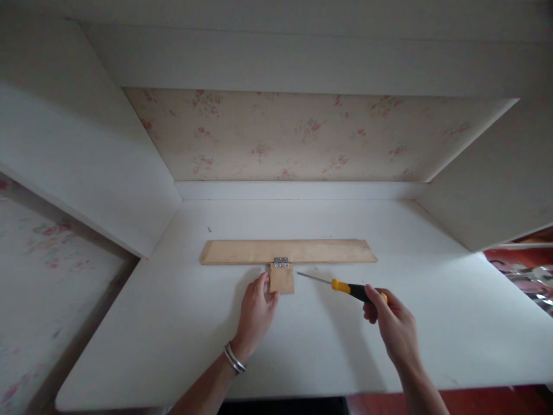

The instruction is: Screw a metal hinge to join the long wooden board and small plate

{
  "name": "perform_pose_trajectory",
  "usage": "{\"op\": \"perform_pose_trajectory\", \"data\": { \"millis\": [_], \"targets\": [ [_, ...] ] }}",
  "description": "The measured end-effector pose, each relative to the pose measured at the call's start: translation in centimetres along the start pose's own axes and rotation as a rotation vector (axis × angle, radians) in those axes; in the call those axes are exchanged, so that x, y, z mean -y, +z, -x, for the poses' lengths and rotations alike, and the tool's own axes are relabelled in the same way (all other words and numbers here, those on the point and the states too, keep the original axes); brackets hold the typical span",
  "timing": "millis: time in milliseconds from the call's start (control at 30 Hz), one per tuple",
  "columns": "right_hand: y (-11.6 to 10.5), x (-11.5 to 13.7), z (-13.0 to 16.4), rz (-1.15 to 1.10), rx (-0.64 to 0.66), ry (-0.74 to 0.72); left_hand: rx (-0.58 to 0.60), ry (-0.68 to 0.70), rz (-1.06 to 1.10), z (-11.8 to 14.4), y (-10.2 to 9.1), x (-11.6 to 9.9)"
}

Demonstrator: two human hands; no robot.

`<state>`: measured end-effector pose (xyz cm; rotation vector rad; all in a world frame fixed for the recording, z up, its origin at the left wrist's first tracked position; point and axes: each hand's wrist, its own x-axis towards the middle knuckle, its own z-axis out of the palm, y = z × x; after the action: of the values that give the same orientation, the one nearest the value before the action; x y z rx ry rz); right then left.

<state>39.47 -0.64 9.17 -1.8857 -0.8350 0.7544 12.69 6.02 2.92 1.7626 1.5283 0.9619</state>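
Note:
A long thin wooden board (242, 252) lies crosswise on the white desktop. At its near edge a small metal hinge (280, 262) joins it to a small square wooden piece (282, 280). My left hand (258, 305) grips the left and near edges of the square piece between thumb and fingers. In my right hand (394, 323) is a screwdriver (345, 287) with a yellow and black handle. Its shaft points left, with the tip just right of the square piece and apart from it.
A small screw-like bit (209, 229) lies behind the board's left end. White side panels (99, 132) and a back ledge (302, 191) enclose the desktop (432, 323). Shiny objects (542, 288) lie beyond the right edge.

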Motion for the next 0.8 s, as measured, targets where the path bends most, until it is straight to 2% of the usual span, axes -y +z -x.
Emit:
{"op": "perform_pose_trajectory", "data": {
  "millis": [133,467,800],
  "targets": [
    [0.7,-0.3,-0.2,-0.003,0.032,-0.016,-0.027,0.040,-0.103,0.3,0.1,-0.3],
    [2.0,0.1,0.1,-0.029,0.089,-0.019,-0.038,0.060,-0.117,-0.1,0.0,-0.5],
    [2.0,0.8,0.3,0.015,0.050,-0.011,-0.058,0.100,-0.158,-0.1,0.0,-0.3]
  ]
}}
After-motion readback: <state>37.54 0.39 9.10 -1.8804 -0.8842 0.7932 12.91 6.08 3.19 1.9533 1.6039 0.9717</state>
